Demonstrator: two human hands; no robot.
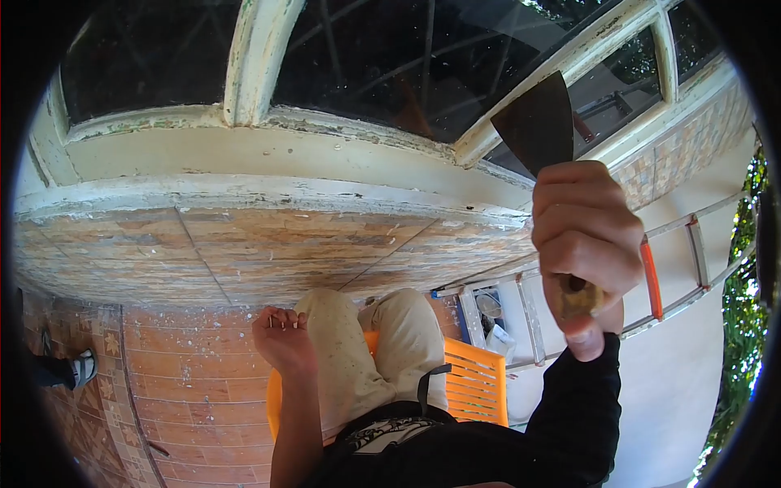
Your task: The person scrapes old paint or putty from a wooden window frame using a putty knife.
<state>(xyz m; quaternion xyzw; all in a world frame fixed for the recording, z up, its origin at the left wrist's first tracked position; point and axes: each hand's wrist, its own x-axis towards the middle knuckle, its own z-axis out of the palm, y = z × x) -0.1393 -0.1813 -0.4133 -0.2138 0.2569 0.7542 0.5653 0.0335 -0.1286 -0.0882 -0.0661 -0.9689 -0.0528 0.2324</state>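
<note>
In my right hand (587, 236) is a putty knife, its handle (579, 299) wrapped by my fingers and its wide dark blade (538, 126) pointing up. The blade overlaps the white window frame (476, 146) and its glass in this view. Paint on the frame is chipped and worn, with bare patches along the bars. My left hand (285, 335) is beside my left knee (329, 325), palm up, fingers loosely curled and slightly apart, holding nothing.
I sit on an orange plastic chair (476, 378). An aluminium ladder (663, 313) lies to the right. Stone-look tiles (293, 248) cover the wall under the sill (244, 189). Paint flakes dot the tiled floor (191, 366). Another person's sandalled foot (82, 368) shows at far left.
</note>
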